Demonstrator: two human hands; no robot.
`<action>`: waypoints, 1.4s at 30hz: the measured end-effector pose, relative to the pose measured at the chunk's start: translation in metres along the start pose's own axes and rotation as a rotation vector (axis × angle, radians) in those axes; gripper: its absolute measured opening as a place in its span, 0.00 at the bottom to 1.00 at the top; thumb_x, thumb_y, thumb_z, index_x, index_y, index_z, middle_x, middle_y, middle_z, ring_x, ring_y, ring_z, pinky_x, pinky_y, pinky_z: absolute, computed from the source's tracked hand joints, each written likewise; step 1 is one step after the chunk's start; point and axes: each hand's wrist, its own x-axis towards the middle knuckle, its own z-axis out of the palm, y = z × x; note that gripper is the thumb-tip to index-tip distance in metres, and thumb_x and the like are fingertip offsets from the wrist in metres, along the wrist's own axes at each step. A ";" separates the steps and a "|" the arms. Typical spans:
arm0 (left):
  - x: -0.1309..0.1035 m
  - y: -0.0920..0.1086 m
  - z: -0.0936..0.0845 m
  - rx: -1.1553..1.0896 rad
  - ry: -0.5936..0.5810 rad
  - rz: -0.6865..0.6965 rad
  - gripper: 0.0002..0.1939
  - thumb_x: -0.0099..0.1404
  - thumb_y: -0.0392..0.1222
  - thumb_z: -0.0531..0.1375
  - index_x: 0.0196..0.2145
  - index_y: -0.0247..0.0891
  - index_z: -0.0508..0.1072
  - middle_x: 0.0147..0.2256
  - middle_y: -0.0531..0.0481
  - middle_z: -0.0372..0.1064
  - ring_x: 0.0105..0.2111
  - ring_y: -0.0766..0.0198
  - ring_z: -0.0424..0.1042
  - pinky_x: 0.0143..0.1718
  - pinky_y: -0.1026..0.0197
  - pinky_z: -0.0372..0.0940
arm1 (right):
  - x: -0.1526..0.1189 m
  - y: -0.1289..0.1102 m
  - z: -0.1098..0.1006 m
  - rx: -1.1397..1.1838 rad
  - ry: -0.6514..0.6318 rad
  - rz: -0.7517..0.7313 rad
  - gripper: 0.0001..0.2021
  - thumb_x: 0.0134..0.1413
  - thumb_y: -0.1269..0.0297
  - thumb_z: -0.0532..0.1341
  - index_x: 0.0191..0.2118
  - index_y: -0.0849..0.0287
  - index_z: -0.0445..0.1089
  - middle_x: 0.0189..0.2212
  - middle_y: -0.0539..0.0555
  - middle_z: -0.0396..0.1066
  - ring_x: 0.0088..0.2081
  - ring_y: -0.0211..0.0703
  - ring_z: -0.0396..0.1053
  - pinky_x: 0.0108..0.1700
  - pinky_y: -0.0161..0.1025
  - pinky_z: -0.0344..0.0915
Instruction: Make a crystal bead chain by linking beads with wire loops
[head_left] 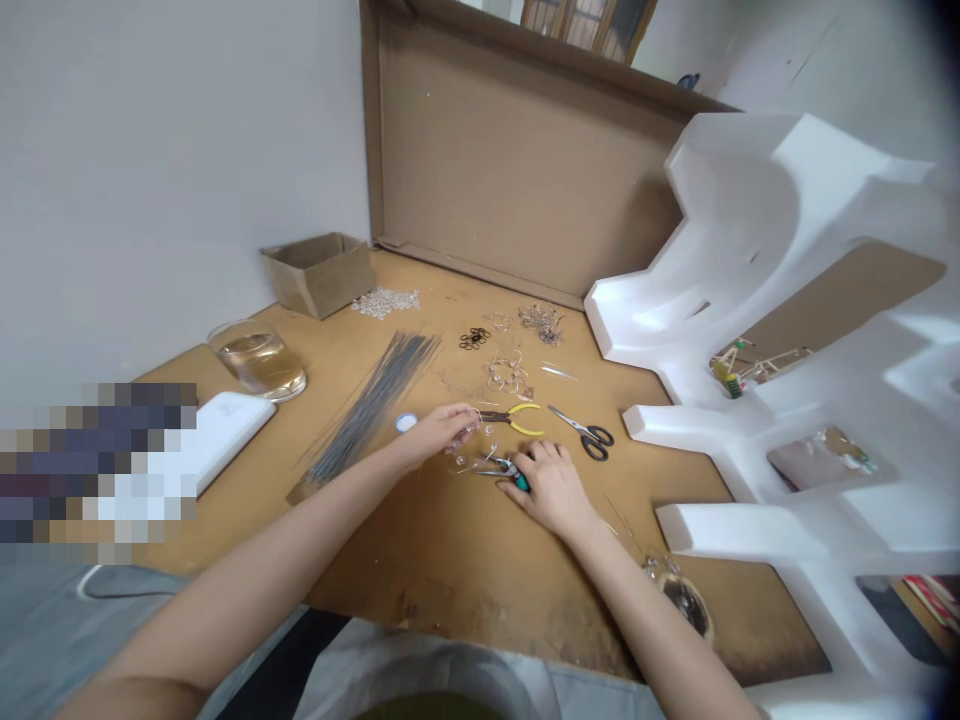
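Note:
My left hand [442, 430] is closed, its fingertips pinching a thin wire with clear beads [461, 460] that trails toward the right. My right hand [553, 485] lies over the teal handles of small pliers [510, 468], fingers curled round them. The jaws of these pliers point left, close to the beaded wire. Just beyond both hands lie yellow-handled pliers [517, 418]. Black-handled scissors [587, 434] rest to their right. A small round white-and-blue lid [406, 423] sits left of my left hand.
A bundle of grey wires [375, 400] lies at left. Behind it are clear beads [386, 302] and a cardboard box [319, 275]. A glass of amber liquid [259, 362] stands near a white device [232, 430]. White foam packing [705, 430] borders the right; wire pieces [506, 373] lie beyond the pliers.

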 end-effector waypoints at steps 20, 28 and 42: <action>-0.007 -0.003 0.004 0.056 -0.269 -0.115 0.12 0.57 0.48 0.55 0.27 0.35 0.64 0.18 0.57 0.57 0.13 0.75 0.48 0.15 0.69 0.46 | 0.117 0.087 -0.027 -0.224 -0.253 -0.136 0.14 0.61 0.65 0.50 0.46 0.56 0.71 0.45 0.58 0.71 0.47 0.43 0.65 0.44 0.35 0.57; 0.000 -0.012 0.003 0.161 -0.274 -0.092 0.14 0.57 0.51 0.53 0.28 0.35 0.65 0.17 0.58 0.56 0.14 0.73 0.50 0.15 0.69 0.47 | 0.125 0.095 -0.015 -0.268 -0.388 -0.161 0.13 0.58 0.72 0.50 0.39 0.63 0.72 0.42 0.64 0.72 0.44 0.47 0.68 0.43 0.38 0.58; -0.008 -0.006 -0.013 0.485 -0.175 0.141 0.16 0.61 0.52 0.53 0.37 0.38 0.71 0.22 0.52 0.67 0.21 0.66 0.66 0.24 0.66 0.58 | 0.083 0.100 -0.063 0.118 -0.188 0.156 0.08 0.45 0.70 0.54 0.32 0.60 0.69 0.28 0.51 0.73 0.29 0.37 0.67 0.31 0.31 0.58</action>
